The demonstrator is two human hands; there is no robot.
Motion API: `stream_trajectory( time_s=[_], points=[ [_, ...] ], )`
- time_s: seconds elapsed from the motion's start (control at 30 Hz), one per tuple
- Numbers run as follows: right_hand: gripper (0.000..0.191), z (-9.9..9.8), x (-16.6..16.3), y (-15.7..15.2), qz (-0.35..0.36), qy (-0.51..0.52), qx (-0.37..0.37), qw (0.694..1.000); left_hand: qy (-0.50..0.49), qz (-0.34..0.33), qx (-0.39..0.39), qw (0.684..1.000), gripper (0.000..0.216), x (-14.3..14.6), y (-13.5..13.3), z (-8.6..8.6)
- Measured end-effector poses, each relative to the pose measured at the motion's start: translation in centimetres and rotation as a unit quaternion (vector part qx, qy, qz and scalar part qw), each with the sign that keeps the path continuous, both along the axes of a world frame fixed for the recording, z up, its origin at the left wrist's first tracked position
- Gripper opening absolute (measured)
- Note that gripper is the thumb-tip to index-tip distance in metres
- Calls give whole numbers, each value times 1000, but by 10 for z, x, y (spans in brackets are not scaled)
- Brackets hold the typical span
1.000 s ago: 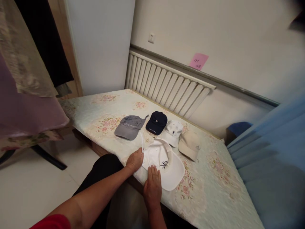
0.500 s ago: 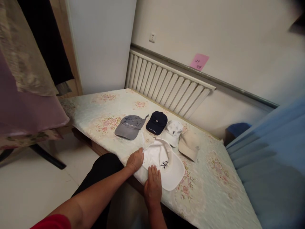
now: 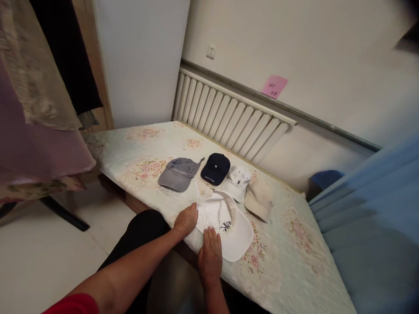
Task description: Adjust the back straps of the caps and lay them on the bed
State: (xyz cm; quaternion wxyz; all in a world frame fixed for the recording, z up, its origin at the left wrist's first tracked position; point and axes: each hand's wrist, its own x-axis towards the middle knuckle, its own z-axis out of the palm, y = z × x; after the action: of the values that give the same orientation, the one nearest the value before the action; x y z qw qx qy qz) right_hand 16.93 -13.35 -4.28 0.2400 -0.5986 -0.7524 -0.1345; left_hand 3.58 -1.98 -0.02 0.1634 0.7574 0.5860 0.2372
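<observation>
A white cap with a dark logo (image 3: 225, 222) lies at the near edge of a floral mattress (image 3: 144, 148). My left hand (image 3: 186, 219) grips the cap's back edge with curled fingers. My right hand (image 3: 210, 255) rests flat on the cap's near side, fingers together and stretched out. Behind the cap lies a row of caps: a grey cap (image 3: 178, 173), a navy cap (image 3: 215, 168), a white cap (image 3: 237, 182) and a beige cap (image 3: 259, 199).
A white radiator (image 3: 229, 117) runs along the wall behind the mattress, with a pink note (image 3: 274, 86) above it. Clothes (image 3: 36, 109) hang at the left over a dark stand foot (image 3: 62, 216). Blue fabric (image 3: 369, 226) lies at the right.
</observation>
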Motion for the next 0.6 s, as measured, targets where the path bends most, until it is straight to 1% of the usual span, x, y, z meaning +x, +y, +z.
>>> stream_trajectory(
  time_s=[0.4, 0.6],
  points=[
    [60, -1, 0, 1, -1, -9, 12, 1000, 8, -2, -2, 1000, 30, 0, -1, 1],
    [62, -1, -1, 0, -4, -10, 1, 1000, 13, 0, 0, 1000, 29, 0, 0, 0]
  ],
)
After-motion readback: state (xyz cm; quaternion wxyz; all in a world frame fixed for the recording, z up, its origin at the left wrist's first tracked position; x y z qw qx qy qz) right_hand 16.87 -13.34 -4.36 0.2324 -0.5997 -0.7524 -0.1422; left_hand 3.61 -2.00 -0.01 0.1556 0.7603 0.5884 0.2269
